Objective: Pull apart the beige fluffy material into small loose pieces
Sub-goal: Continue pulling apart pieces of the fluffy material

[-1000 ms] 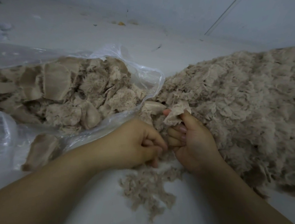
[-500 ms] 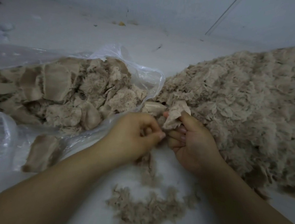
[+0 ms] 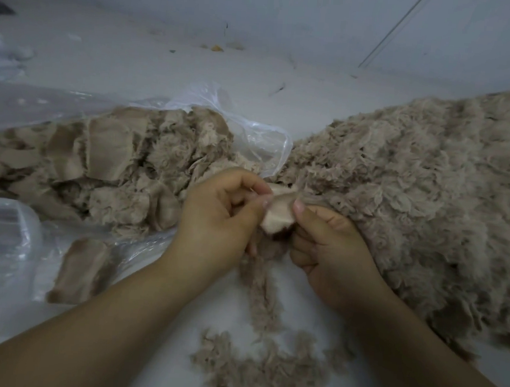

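- The beige chunk (image 3: 278, 215) is held up between both hands in front of the person, just beside the near edge of the shredded heap; its pale flat backing faces the camera and fluff hangs from its underside.
- The left hand (image 3: 221, 218) pinches the chunk's left edge with thumb and fingertips, a narrow grip on the material; the right hand (image 3: 331, 248) pinches the right edge, thumb on top and fingers curled beneath.
- Done so far, as I judge it: a large shredded heap (image 3: 414, 206) of loose tufts lies to the right, and a small scatter of loose pieces (image 3: 258, 367) lies on the white surface (image 3: 172, 379) below the hands.
- Left to do: the clear plastic bag (image 3: 252, 132) on the left holds many whole chunks (image 3: 106, 163), and one stray chunk (image 3: 81, 269) lies on the plastic nearer the person. A good share of the work appears to remain.
- Against a second ago: then the right hand held the chunk alone and the left was closed beside it; now both pinch it, and the scatter below has spread wider, with a strand trailing down from the hands.
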